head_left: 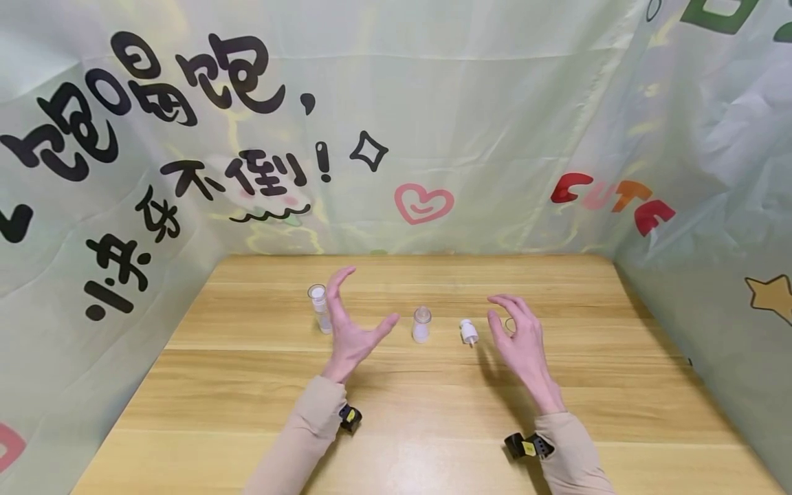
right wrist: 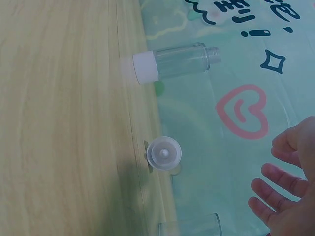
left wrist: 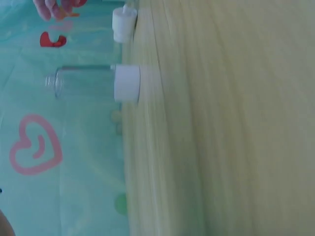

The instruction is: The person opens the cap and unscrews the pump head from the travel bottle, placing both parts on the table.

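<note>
My left hand (head_left: 354, 338), fingers and thumb spread wide, is above the table and holds nothing. Just left of it stands a clear bottle with white inner parts (head_left: 320, 311), partly behind the hand. Between my hands a clear bottle with a white base (head_left: 421, 328) stands upright, its neck uncapped. A white pump top (head_left: 468, 333) lies on its side to the right of that bottle, its round opening facing the camera in the right wrist view. My right hand (head_left: 522, 342) hovers beside it with loosely bent fingers. Behind that hand, a clear cylindrical cap (right wrist: 193, 227) is partly hidden.
The wooden table (head_left: 408, 412) ends against a printed cloth backdrop (head_left: 482, 137) at the back and sides. Dark wrist cameras are strapped to the left (head_left: 350, 417) and right (head_left: 528, 447) wrists.
</note>
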{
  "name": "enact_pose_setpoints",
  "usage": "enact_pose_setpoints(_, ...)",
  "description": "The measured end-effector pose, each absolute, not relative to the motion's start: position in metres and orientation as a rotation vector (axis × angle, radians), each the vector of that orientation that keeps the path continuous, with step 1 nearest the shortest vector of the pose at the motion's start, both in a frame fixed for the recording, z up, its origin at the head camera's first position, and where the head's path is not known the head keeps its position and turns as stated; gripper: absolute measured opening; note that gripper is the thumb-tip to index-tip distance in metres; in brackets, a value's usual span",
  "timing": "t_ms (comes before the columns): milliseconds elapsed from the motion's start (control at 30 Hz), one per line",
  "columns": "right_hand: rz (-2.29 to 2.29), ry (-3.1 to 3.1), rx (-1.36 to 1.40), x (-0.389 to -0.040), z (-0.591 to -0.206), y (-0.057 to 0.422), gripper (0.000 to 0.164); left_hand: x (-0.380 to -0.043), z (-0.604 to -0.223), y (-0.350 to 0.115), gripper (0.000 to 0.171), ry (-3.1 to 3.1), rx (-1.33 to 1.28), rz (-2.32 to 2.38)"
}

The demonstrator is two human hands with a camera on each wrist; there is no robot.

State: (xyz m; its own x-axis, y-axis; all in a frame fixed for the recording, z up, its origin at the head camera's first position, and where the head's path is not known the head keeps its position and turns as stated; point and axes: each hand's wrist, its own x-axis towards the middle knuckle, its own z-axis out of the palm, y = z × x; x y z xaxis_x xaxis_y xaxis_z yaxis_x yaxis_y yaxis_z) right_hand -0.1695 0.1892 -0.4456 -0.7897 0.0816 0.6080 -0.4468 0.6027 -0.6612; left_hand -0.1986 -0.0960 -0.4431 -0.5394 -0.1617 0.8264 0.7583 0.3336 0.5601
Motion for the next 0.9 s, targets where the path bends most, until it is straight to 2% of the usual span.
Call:
enact_pose_setpoints(233,1.153,-2.221,0.299,-0.17,-0.446,0.189,0.027,-0.196,-0.449,-0.129,0.098,-1.655,-0.204,-1.384)
enact_pose_setpoints(433,1.157,-2.217,0.307,-0.17,-0.446,0.189,0.027,-0.202,-0.461,-0.163,0.104,-1.846,0.027,-1.724)
enact_pose_setpoints(633,1.163,-2.224,0.304,-0.169,-0.446,0.189,0.027,-0.21,-0.479,-0.183,0.105,-2.054,0.142,-1.984)
enact_pose_setpoints(733,1.167,-2.227,0.304,-0.169,-0.446,0.189,0.027,-0.212,-0.483,-0.185,0.1,-2.086,0.12,-2.049)
enact_pose_setpoints(900,1.174,-2.23,0.302,-0.169,-0.446,0.19,0.026,-0.214,-0.485,-0.183,0.08,-2.124,0.118,-2.074)
